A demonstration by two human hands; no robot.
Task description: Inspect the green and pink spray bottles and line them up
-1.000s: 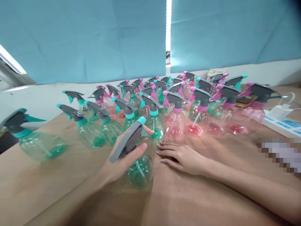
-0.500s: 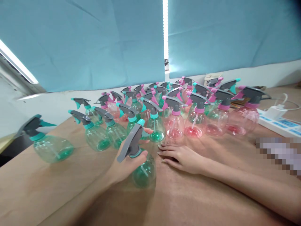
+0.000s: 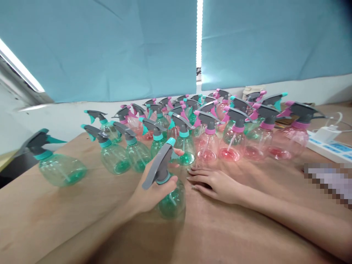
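My left hand (image 3: 150, 192) is wrapped round the neck of a clear green spray bottle (image 3: 170, 200) with a grey trigger head and teal nozzle, standing on the brown table (image 3: 82, 216). The forefinger reaches toward the trigger. My right hand (image 3: 213, 181) lies flat on the table just to the right of that bottle, fingers stretched out, holding nothing. Right behind both hands stands a crowd of several green spray bottles (image 3: 133, 152) and pink spray bottles (image 3: 206, 145).
One green bottle (image 3: 56, 165) stands apart at the far left near the table edge. A white power strip (image 3: 330, 146) with a cable lies at the right. Blue curtains (image 3: 110, 47) hang behind. A pixelated patch covers something at the right.
The held bottle has been brought more upright and slightly right. The view shifted a little; my right hand stayed flat in place.
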